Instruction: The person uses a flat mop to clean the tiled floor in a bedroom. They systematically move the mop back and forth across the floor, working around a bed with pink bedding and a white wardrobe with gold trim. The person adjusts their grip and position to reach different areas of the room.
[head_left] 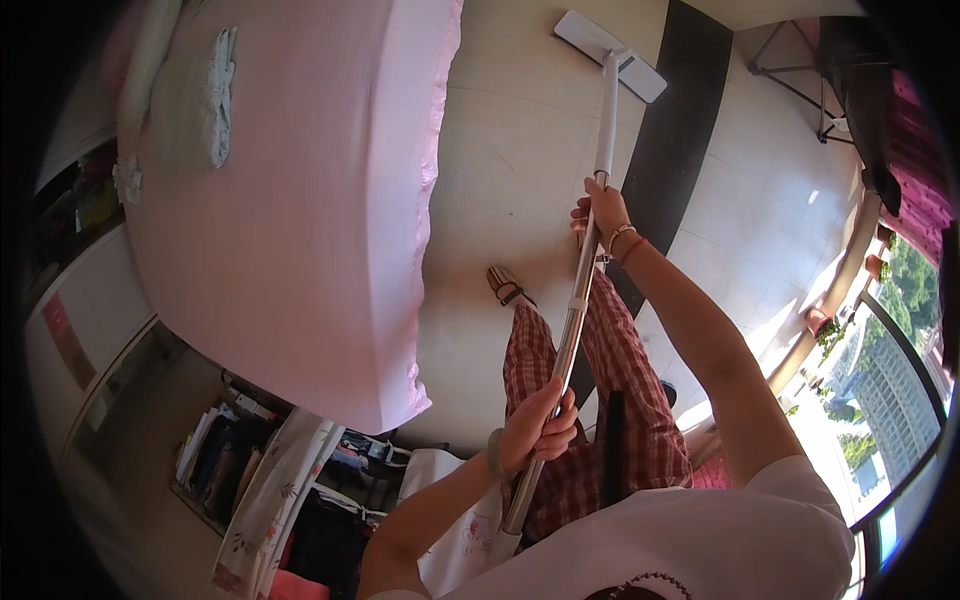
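A flat mop with a long metal pole slants up from beside my body to its white rectangular head, which rests on the tiled floor at the top, beside a dark strip. My left hand is wrapped round the lower part of the pole, near my lap. Farther up, just below the white upper section, my right hand grips the same pole, with some fingers loosely curled. The pole runs between my legs and past my sandalled foot.
On the left stands a bed with a pink cover, a folded pale cloth on top. Storage boxes holding clothes sit at lower left. A black floor strip crosses the tiles. Potted plants line the window at right; a folding frame stands upper right.
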